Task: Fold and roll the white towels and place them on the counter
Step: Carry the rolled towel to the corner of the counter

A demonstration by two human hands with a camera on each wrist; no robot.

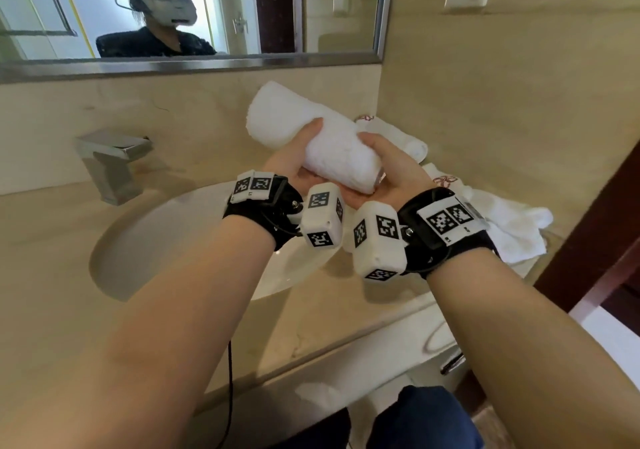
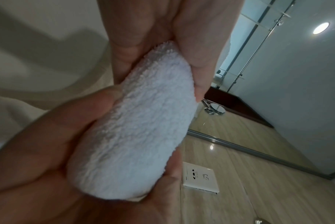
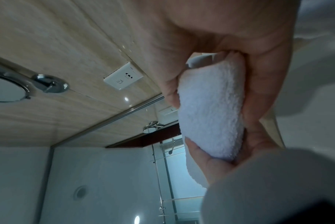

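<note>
We hold the rolled towel in the air above the far rim of the sink, lifted clear of the counter. Our left hand cups it from below with the thumb curled over its side; our right hand wraps its near end, fingers curled round it. Right of the sink, more white towels lie loose on the counter. The faucet stands behind the sink, to the left.
</note>
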